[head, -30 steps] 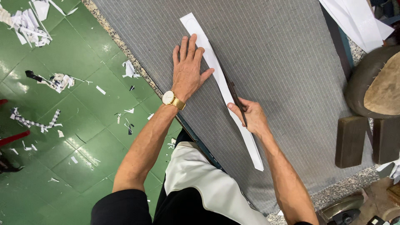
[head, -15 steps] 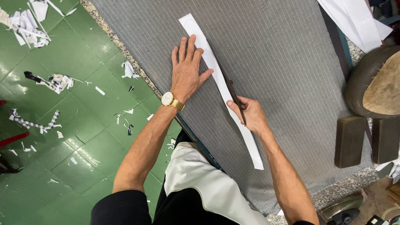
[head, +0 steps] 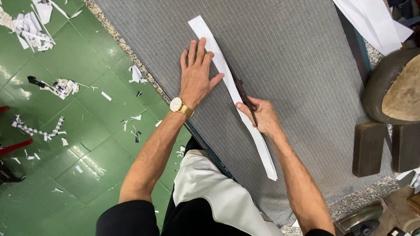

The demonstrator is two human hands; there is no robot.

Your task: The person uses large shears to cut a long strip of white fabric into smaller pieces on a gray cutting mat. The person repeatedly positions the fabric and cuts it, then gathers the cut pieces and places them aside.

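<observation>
1. One large sheet of grey pinstriped fabric [head: 288, 65] covers the table and serves as the landmark; the green tiled floor [head: 65, 144] to its left is littered with many paper and cloth scraps.
2. One long white paper pattern strip [head: 227, 83] lies diagonally across the fabric's middle, flat and whole.
3. The left hand [head: 197, 78] rests on the fabric at the strip's left edge, fingers spread apart and flat, pinning the strip.
4. The right hand [head: 260, 116] sits over the strip's middle, fingers pinched on one slim dark marking tool [head: 240, 89] laid along the strip's right edge.
5. Judging by the tool's place, tracing looks partly done; the fabric shows no cut.
</observation>
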